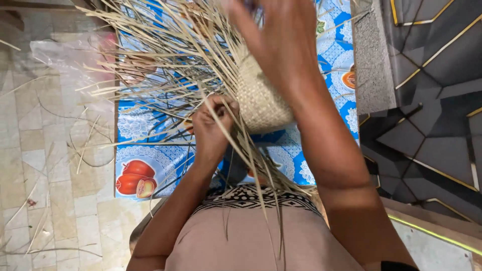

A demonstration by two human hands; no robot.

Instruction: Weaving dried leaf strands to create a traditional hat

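Note:
A half-woven straw basket [258, 98] of pale tan strips is held up in front of me, with many long loose strips [165, 55] fanning out to the upper left. My left hand [213, 123] is closed around a few loose strips just left of the woven part. My right hand [283, 37] grips the woven body from above, its fingers over the top edge. More strips [261, 170] hang down toward my lap.
A blue and white patterned cloth [145, 155] with red fruit prints lies below. Pale floor tiles [45, 165] with scattered straw bits lie left. A clear plastic sheet [65, 55] is at upper left. Dark patterned tiles [432, 100] and a grey ledge [371, 55] are right.

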